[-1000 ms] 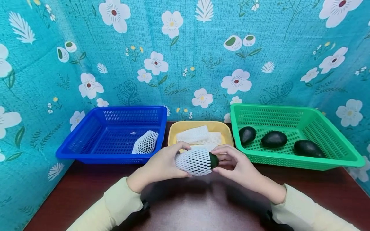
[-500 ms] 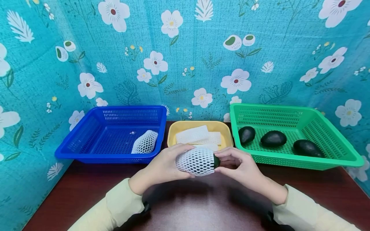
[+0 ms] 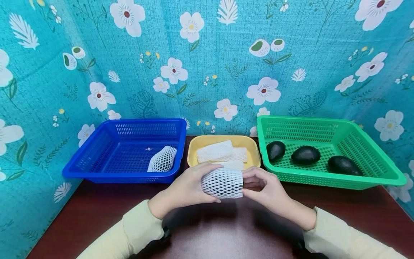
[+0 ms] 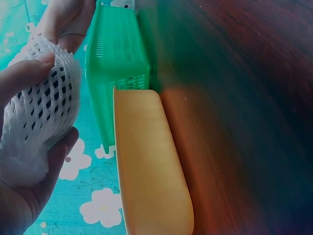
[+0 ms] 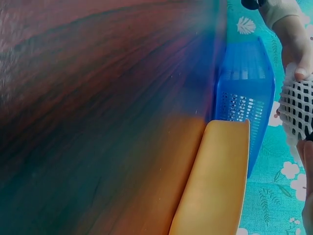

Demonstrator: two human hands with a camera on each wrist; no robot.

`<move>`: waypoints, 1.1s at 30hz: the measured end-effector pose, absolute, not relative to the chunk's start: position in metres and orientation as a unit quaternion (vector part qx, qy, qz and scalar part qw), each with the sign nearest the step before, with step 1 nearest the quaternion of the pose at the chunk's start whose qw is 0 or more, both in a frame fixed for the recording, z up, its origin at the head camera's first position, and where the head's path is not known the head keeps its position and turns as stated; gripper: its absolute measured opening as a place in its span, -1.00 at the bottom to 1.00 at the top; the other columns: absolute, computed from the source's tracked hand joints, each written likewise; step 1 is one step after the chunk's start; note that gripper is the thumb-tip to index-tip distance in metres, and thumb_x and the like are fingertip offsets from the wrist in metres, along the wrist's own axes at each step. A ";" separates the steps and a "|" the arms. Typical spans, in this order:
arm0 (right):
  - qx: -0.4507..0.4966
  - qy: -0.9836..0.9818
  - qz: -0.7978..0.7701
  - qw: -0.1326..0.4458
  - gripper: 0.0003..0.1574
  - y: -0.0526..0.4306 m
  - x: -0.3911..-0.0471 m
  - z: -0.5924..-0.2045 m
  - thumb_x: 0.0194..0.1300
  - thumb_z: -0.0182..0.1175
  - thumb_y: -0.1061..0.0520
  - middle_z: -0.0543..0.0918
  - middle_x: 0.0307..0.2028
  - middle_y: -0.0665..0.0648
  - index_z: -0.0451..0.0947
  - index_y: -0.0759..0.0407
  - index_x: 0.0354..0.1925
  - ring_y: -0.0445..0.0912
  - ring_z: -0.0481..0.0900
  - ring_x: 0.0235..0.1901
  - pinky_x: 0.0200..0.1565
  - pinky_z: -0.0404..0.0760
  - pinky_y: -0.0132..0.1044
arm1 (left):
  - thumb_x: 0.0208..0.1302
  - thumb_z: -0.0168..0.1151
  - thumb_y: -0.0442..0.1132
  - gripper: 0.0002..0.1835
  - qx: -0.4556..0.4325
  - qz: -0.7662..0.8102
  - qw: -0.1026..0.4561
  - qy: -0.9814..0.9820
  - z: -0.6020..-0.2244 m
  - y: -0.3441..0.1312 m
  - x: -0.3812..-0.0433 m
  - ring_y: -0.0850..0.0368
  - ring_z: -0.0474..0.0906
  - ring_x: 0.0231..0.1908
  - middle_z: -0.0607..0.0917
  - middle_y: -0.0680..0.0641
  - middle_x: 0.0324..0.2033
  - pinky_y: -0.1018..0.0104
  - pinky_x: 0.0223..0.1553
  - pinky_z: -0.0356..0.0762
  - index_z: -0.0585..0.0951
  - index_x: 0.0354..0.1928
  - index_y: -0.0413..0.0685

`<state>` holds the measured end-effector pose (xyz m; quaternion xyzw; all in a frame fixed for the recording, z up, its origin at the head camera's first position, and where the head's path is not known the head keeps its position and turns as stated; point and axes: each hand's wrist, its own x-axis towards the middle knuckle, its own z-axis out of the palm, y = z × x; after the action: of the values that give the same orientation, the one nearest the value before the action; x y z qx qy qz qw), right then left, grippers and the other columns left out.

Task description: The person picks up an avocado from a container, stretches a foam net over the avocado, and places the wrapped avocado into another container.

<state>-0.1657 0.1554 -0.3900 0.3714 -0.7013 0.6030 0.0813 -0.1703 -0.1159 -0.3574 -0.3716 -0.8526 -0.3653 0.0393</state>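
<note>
Gripping foam net (image 3: 222, 184) with left hand (image 3: 187, 185), pinching its rim (image 3: 241, 187) with right hand (image 3: 268, 187); advisable to pull evenly, without tearing.

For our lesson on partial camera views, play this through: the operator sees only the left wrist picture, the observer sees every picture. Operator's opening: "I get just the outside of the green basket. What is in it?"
Observer: Three dark oval fruits lie in the green basket.
Operator: And in the yellow tray? I see only its outer side.
Observer: White net sleeves, lying flat.
Operator: I see the white net in the left hand. Is there another bulging one like it?
Observer: Yes, the head view shows one bulging net in a blue basket.
</note>
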 end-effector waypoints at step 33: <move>0.269 -0.686 0.676 0.018 -0.65 0.158 -0.157 -0.380 0.19 0.35 0.52 0.63 -0.08 0.09 0.60 0.27 -0.09 -0.03 0.75 -0.20 -0.17 0.73 -0.23 | -0.15 0.74 -0.26 -0.13 -0.273 -0.517 -0.010 -0.811 -0.360 -0.113 -0.167 0.08 0.52 0.12 0.62 0.05 0.24 0.13 0.09 0.52 0.58 0.31 0.03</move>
<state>-0.1571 0.1581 -0.3798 0.2694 -0.6859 0.6757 0.0185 -0.1673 -0.1131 -0.3603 -0.2733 -0.8111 -0.5171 -0.0100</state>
